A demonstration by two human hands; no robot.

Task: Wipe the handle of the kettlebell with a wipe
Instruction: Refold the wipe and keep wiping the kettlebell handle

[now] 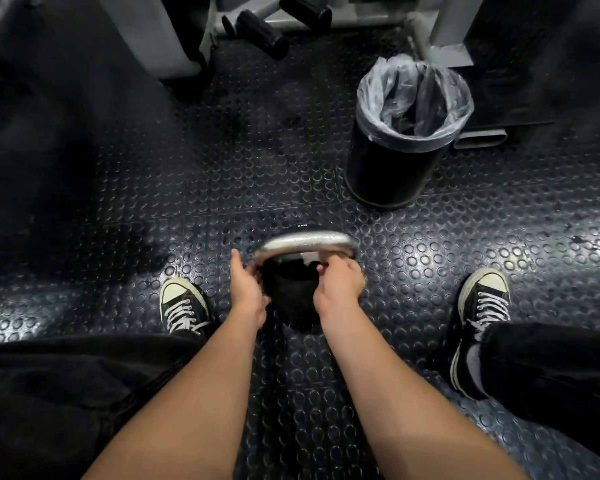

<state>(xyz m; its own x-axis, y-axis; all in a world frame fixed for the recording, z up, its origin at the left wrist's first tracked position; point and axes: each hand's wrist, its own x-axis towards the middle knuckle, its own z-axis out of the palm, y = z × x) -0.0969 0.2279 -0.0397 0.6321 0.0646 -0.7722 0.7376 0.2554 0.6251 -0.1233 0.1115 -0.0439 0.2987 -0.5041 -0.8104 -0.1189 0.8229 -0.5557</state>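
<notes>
Kettlebell [291, 292]: black, standing on the studded rubber floor [187, 188] between the person's feet, near the middle of the scene; its body is largely in shadow below the hands.
Handle [305, 240]: a silver metal arch, scuffed and shiny, running left to right across the top of the kettlebell on its far side.
Left hand [246, 284]: bare forearm reaches forward and down from the near left; wrist straight, fingers curled round the left end of the handle where it bends down, thumb pointing up and away. It is closed on the handle.
Right hand [342, 277]: bare forearm reaches in from the near right; wrist bent slightly inward, knuckles up, fingers folded round the right end of the handle. It is clenched there, with the wipe under the fingers.
Wipe [309, 257]: a small white scrap showing just under the handle, left of the right hand's fingertips and touching the metal; most of it is hidden by the hand.
Sneakers: black with white laces and toe caps, the left one [182, 304] just left of the left hand, the right one [482, 299] well out to the right.
Trousers [66, 393]: black, covering both bent knees at the near edges.
Bin [400, 133]: black, round, lined with a clear plastic bag, standing far right of the kettlebell.
Gym machine [257, 26]: grey frame with black foam rollers, at the far edge.
</notes>
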